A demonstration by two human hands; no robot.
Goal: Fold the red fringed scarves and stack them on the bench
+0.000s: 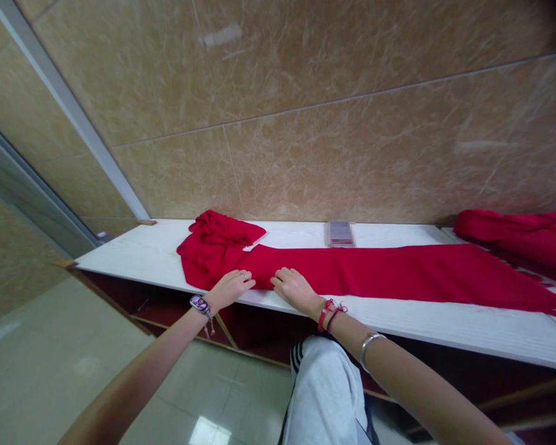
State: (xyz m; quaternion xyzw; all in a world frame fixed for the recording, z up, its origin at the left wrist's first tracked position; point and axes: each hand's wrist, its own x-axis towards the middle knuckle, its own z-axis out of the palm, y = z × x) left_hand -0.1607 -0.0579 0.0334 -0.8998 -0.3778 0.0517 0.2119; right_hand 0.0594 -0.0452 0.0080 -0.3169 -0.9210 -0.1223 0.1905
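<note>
A long red scarf [398, 272] lies lengthwise along a white shelf top. Its right part is stretched flat and ends in fringe, while the left end is bunched in a crumpled heap. Near that heap, my left hand [231, 289] has its fingers curled onto the scarf's near edge. My right hand [295, 290] pinches the same edge a short way to the right, fingers bent down. Between the two hands a short stretch of the edge shows.
Another red cloth [519, 241] lies heaped at the right end of the white top [134, 253]. A small blurred rectangular box [341, 234] stands behind the scarf, by the tiled wall [306, 167]. Open dark-red compartments [254, 327] sit below, and my knee [327, 377] is close to them.
</note>
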